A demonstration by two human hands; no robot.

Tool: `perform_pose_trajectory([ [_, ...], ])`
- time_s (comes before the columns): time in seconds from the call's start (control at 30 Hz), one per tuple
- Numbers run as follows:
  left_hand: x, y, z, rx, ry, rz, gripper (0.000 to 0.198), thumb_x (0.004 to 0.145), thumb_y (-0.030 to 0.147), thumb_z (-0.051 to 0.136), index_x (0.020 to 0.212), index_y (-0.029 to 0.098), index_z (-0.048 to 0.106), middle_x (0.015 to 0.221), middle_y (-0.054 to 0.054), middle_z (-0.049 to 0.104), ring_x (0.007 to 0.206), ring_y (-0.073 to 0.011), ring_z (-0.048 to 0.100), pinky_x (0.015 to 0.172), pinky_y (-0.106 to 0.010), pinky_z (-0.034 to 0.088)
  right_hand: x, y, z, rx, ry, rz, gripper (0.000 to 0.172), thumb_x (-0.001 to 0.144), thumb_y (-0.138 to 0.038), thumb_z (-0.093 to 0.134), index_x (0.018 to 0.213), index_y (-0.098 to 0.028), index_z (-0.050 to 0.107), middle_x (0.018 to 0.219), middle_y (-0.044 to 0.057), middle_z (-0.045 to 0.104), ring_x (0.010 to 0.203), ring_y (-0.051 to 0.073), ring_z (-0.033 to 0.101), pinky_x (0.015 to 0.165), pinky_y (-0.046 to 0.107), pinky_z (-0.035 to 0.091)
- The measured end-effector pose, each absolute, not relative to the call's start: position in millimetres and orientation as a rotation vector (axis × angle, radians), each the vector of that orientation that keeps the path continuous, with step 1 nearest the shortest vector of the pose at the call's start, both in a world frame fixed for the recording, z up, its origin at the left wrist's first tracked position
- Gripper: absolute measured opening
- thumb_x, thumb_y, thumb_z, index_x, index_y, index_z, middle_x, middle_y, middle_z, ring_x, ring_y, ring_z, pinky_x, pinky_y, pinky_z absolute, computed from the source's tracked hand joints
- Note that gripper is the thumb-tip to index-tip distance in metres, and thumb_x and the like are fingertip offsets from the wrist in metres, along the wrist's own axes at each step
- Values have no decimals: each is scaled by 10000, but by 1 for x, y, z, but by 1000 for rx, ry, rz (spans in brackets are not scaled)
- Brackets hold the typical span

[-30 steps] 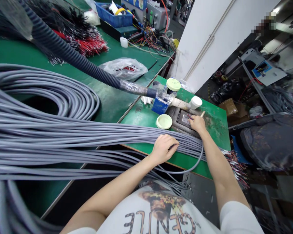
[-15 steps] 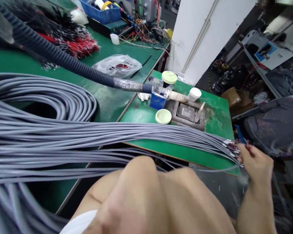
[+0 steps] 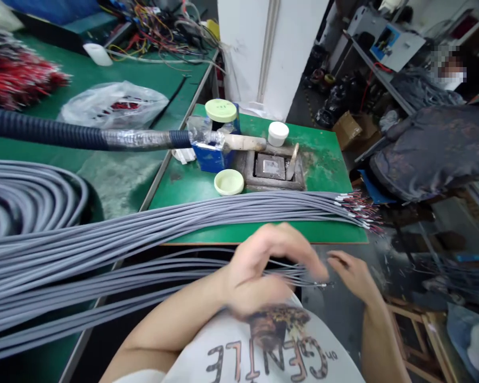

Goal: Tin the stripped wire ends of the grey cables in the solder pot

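Note:
A thick bundle of grey sheathed cables [image 3: 183, 226] runs across the green workbench [image 3: 263, 233], its stripped, coloured ends [image 3: 355, 206] fanning out past the right edge. Below the bench edge, my left hand [image 3: 269, 268], blurred by motion, closes around a few looser grey cables [image 3: 175, 276]. Their thin ends [image 3: 319, 284] stick out to the right of it. My right hand [image 3: 353, 274] hangs just beyond those ends with its fingers apart, holding nothing. Nothing shows the two hands touching.
On the bench stand a square metal pot [image 3: 269, 167] in a grey block, a pale green lid [image 3: 229, 182], a white tub [image 3: 278, 133], and a blue box [image 3: 209, 158] under a corrugated hose [image 3: 43, 133]. A person [image 3: 443, 80] stands at the back right.
My hands have come in front of my chest, the left now around loose cables. My right hand has left the cable ends. The view has shifted, moving the bench up and left.

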State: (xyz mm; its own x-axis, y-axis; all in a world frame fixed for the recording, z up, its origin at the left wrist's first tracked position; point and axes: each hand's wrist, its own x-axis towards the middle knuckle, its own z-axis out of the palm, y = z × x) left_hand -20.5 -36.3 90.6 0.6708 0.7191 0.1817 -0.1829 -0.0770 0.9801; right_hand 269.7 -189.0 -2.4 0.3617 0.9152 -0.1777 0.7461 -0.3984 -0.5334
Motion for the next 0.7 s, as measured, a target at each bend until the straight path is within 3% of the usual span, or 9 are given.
perform_pose_trajectory([
  [0.07, 22, -17, 54, 1883, 338, 711, 233, 878, 344, 504, 1033, 252, 652, 988, -71, 691, 947, -250, 598, 833, -412, 443, 244, -168, -7, -2096, -1570, 824, 302, 864, -408, 508, 1006, -217, 695, 952, 55, 729, 813, 201, 674, 761, 331, 514],
  [0.17, 72, -6, 5, 2400, 514, 591, 216, 889, 189, 465, 1038, 165, 619, 993, -128, 658, 965, -263, 545, 818, -410, 398, 220, -151, -18, -1939, -1582, 1019, 266, 847, -366, 547, 984, -199, 702, 793, 29, 727, 667, 162, 650, 643, 279, 504],
  [0.27, 95, -12, -16, 2638, 659, 538, 253, 871, 192, 508, 1114, 153, 565, 1043, -141, 613, 991, -276, 503, 793, -400, 373, 210, -148, -29, -1813, -1421, 1209, 269, 845, -358, 552, 989, -180, 693, 733, 21, 703, 598, 136, 627, 583, 255, 495],
  [0.37, 105, -17, -19, 2693, 708, 568, 271, 844, 234, 567, 1098, 142, 557, 1034, -147, 591, 991, -288, 493, 782, -395, 358, 209, -150, -39, -1687, -1133, 1359, 301, 840, -378, 562, 1014, -154, 663, 690, 10, 668, 549, 117, 614, 535, 242, 496],
  [0.53, 117, -11, -15, 2631, 642, 476, 161, 804, 268, 604, 869, 120, 611, 839, -150, 626, 853, -292, 557, 757, -399, 373, 208, -150, -45, -1427, -727, 1439, 336, 832, -456, 577, 963, -148, 607, 687, 18, 673, 491, 123, 621, 440, 224, 474],
  [0.6, 117, -8, -12, 2535, 514, 396, 125, 802, 263, 586, 782, 144, 620, 756, -108, 637, 773, -258, 581, 734, -374, 394, 212, -149, -44, -1360, -605, 1395, 343, 836, -491, 563, 872, -152, 593, 714, 39, 688, 482, 133, 627, 431, 235, 478],
  [0.7, 114, -4, -10, 2296, 278, 343, 143, 815, 262, 550, 722, 182, 624, 753, -45, 653, 775, -203, 601, 754, -323, 431, 227, -144, -38, -1289, -420, 1149, 361, 833, -508, 560, 961, -172, 592, 754, 40, 698, 530, 151, 641, 440, 253, 487],
])
